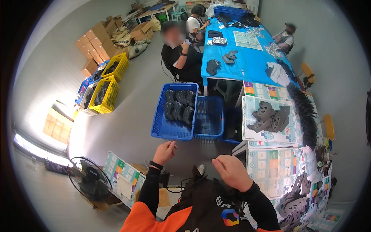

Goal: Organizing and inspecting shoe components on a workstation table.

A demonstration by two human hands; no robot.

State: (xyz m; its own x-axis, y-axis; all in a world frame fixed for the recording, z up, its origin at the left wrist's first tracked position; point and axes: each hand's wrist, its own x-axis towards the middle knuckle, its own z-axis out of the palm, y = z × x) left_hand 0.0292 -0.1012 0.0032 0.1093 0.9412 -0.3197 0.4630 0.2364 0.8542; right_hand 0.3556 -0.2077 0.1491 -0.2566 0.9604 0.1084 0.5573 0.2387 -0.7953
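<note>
My left hand (165, 152) is in front of my body, its fingers curled together with nothing showing in them. It is just short of the near edge of a blue plastic crate (155, 123), apart from it. Inside that crate lie several dark moulded parts (179, 104) in two rows. My right hand (233, 173) is closed in a loose fist, thumb on top, and no object shows in it. It hovers left of the table covered with printed sheets (259, 164), touching nothing I can see. Grey moulded shell parts (269, 116) lie piled on a board there.
Another blue crate (208, 125) stands right of the first. A seated person (183, 58) is beyond it, beside the blue-covered table (228, 79). Yellow crates (106, 98) and cardboard boxes (94, 40) stand at left. A black fan (91, 179) is near left.
</note>
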